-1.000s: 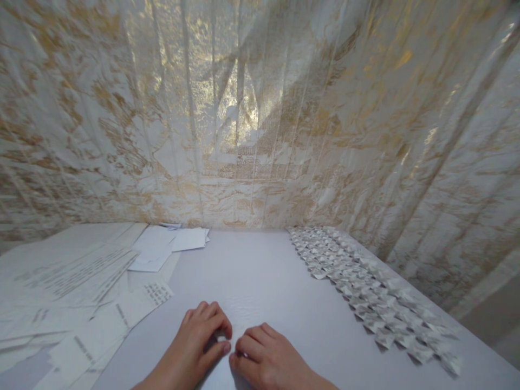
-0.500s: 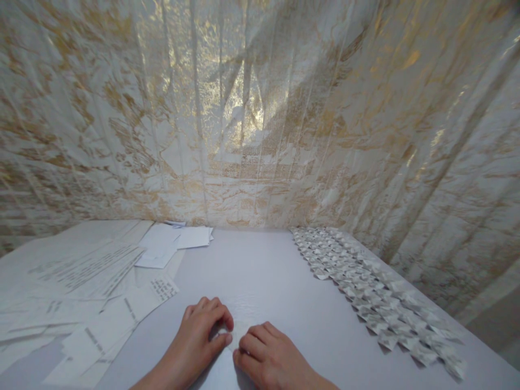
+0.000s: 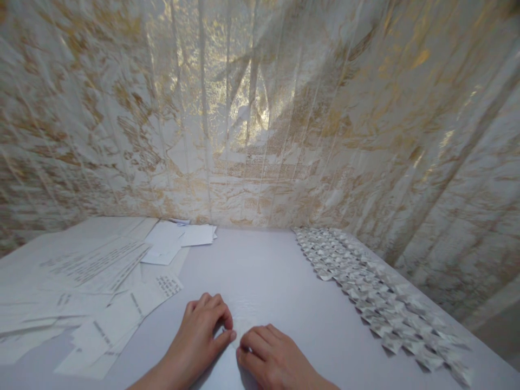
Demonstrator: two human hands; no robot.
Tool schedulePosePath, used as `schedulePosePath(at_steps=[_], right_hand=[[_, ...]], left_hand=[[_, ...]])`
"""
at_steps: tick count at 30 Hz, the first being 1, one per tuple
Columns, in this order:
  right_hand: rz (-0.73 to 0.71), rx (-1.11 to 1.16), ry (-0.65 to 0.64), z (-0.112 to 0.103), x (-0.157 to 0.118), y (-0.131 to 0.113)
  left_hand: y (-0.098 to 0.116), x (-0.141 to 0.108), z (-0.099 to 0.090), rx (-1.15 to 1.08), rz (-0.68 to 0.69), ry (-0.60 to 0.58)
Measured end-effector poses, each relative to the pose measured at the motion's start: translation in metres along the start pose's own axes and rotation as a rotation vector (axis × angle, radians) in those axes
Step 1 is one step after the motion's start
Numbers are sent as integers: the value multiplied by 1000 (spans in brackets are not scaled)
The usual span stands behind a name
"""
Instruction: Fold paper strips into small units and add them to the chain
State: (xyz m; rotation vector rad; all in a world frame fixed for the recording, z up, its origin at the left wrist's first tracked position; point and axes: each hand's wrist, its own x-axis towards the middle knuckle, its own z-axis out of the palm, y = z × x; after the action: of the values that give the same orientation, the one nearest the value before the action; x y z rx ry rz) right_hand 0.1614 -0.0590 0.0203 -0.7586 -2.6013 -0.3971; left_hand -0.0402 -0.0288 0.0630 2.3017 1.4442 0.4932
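Note:
A small white piece of paper (image 3: 240,329) lies low on the table between my hands, pale against the white top and hard to make out. My left hand (image 3: 205,330) has its fingers curled, thumb and fingertips closed at the paper's left side. On the right side, my right hand (image 3: 270,355) rests with bent fingers pressed together at the paper. The fingertips of the right hand are mostly hidden under it, so how far the paper is folded does not show.
Loose printed paper slips (image 3: 109,319) spread over the left of the table (image 3: 244,271). Blank white papers (image 3: 164,244) lie behind them. Rows of small folded paper pieces (image 3: 365,292) run along the right edge. A white and gold curtain (image 3: 244,135) hangs behind the table.
The view has shifted slightly, so the papers and folded pieces sit a little further right. Both hands stay almost in the same place, still at the small paper.

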Motion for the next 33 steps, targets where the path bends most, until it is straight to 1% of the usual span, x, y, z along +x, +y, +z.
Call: schedulePosePath(at_steps=[6, 13, 16, 21, 23, 26, 29, 31, 33], right_hand=[[-6, 10, -17, -2, 0, -1], [32, -20, 23, 4, 3, -4], [14, -30, 45, 5, 4, -3], [22, -22, 54, 3, 3, 1], [23, -40, 76, 5, 2, 0], [24, -99, 133, 15, 3, -4], [86, -131, 115, 31, 4, -10], [138, -97, 95, 36, 4, -9], [165, 16, 76, 30, 1, -3]], left_hand=[[1, 1, 2, 13, -18, 16], [2, 1, 1, 17, -27, 5], [-6, 6, -2, 25, -31, 15], [-24, 11, -12, 76, -38, 77], [-25, 8, -10, 83, 2, 76], [-16, -3, 1, 84, 104, 31], [-5, -16, 14, 225, 233, -8], [0, -21, 19, 313, 248, 17], [2, -22, 20, 315, 262, 8]])
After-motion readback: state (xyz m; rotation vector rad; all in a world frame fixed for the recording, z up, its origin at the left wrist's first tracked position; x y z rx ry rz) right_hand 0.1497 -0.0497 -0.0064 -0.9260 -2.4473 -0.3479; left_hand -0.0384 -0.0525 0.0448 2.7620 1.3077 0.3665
